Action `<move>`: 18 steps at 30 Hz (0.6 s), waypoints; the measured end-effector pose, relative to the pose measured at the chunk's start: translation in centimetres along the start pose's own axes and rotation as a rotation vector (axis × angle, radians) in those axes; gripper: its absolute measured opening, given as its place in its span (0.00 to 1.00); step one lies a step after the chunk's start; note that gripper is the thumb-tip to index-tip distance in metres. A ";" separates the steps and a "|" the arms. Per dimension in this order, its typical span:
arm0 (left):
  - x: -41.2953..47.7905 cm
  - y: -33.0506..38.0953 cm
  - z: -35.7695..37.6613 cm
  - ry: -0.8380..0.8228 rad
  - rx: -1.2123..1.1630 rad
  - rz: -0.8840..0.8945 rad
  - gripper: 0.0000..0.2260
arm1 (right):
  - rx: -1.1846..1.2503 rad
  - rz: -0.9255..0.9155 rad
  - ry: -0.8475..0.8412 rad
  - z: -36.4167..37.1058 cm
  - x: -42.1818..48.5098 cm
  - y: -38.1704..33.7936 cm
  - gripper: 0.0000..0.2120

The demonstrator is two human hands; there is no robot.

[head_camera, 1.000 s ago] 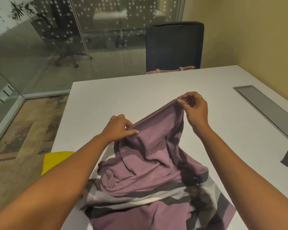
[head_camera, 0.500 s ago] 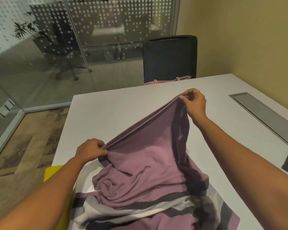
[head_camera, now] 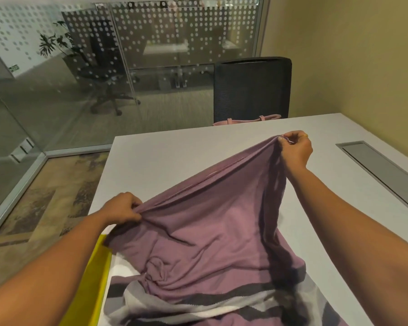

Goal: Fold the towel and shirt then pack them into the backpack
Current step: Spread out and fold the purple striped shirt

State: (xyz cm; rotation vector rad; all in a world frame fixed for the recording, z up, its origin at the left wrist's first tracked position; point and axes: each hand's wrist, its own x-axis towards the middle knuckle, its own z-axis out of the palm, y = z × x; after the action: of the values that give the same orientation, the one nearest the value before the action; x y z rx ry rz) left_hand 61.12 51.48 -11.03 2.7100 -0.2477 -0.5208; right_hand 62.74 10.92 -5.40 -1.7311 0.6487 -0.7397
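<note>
A mauve shirt [head_camera: 212, 222] is stretched between my two hands above the white table [head_camera: 165, 156]. My left hand [head_camera: 123, 208] pinches one end of its edge near the table's left side. Farther away and higher up, my right hand [head_camera: 295, 149] pinches the other end. The shirt's lower part lies bunched on a purple, white and grey striped towel [head_camera: 198, 304] at the near edge. A pink bag [head_camera: 245, 120] shows just behind the table's far edge, mostly hidden.
A black mesh chair [head_camera: 252, 88] stands at the far side of the table. A grey cable hatch [head_camera: 382, 170] is set into the table on the right. Something yellow [head_camera: 92, 285] sits at the near left edge. Glass partition on the left, yellow wall on the right.
My left hand has slid left and toward me along the shirt's edge, spreading it out. My right hand stayed up at the far end. The camera tilted upward.
</note>
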 end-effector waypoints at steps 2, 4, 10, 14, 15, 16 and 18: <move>0.3 -0.1 -0.5 0.278 0.017 -0.105 0.08 | -0.015 0.019 0.010 -0.2 0.3 0.3 0.08; 1.0 0.4 -0.9 0.544 -0.051 -0.168 0.06 | -0.039 0.018 -0.029 -0.1 0.5 0.7 0.09; 2.0 3.6 0.9 0.606 -0.206 -0.108 0.22 | -0.311 -0.128 -0.462 1.6 -1.9 4.1 0.27; 1.6 4.6 5.8 0.433 -0.205 -0.093 0.16 | -0.619 -0.204 -0.720 2.7 -5.8 7.8 0.18; 1.7 4.4 7.1 0.363 -0.213 -0.111 0.18 | -0.673 -0.214 -0.785 3.0 -6.9 8.4 0.17; 1.9 4.0 8.3 0.290 -0.210 -0.133 0.21 | -0.725 -0.220 -0.845 3.3 -7.9 9.1 0.16; 2.1 3.1 10.2 0.167 -0.152 -0.180 0.29 | -0.819 -0.257 -0.939 3.8 -9.4 10.0 0.18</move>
State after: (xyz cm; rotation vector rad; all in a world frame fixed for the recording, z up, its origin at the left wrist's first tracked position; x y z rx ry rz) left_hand 58.77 44.84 -19.29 2.6211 0.0779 -0.3431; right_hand 58.82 17.63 -17.32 -2.6375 0.0352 0.2963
